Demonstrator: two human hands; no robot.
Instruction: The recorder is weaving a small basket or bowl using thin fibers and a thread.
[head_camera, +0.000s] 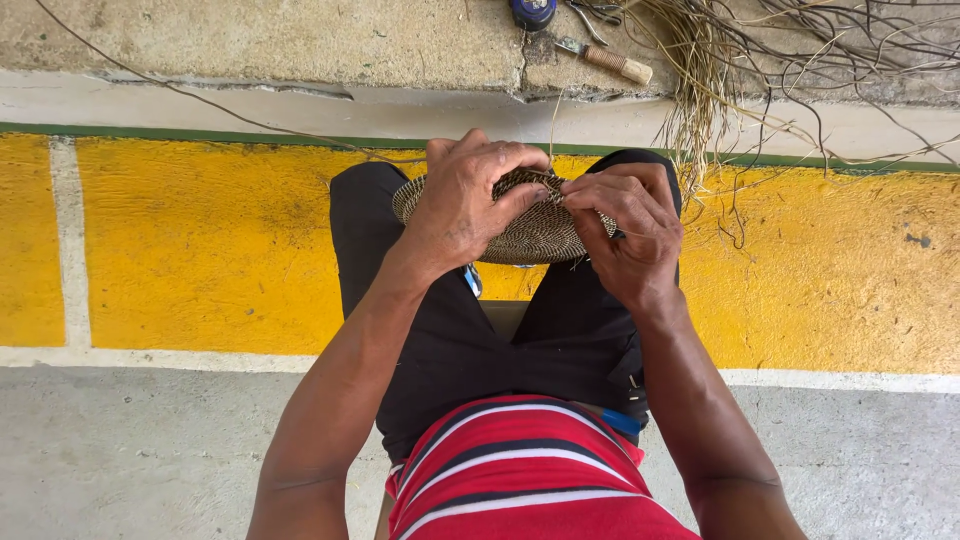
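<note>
From the head camera, looking straight down, both forearms reach forward over the knees, elbows bent and wrists angled inward so the hands meet at the middle. The left hand lies knuckles up across the woven disc, its fingers curled over the far rim and clamped on it, thumb pressing toward the centre. The right hand sits at the disc's right edge with its fingers bunched tight in a pinch at the rim; whatever strand they grip is too fine to make out. The disc rests above the lap, between the two knees, held nearly flat. It is a round, shallow piece of coiled basketry, tan and dark brown fibres packed in tight rings, with a rough, ribbed surface. Beneath it are black trousers of smooth cloth and a red shirt with white and dark stripes. Ahead, a cracked concrete ledge carries a loose bundle of dry straw-coloured fibres and a small wooden-handled tool; the floor is painted yellow, worn and grainy.
</note>
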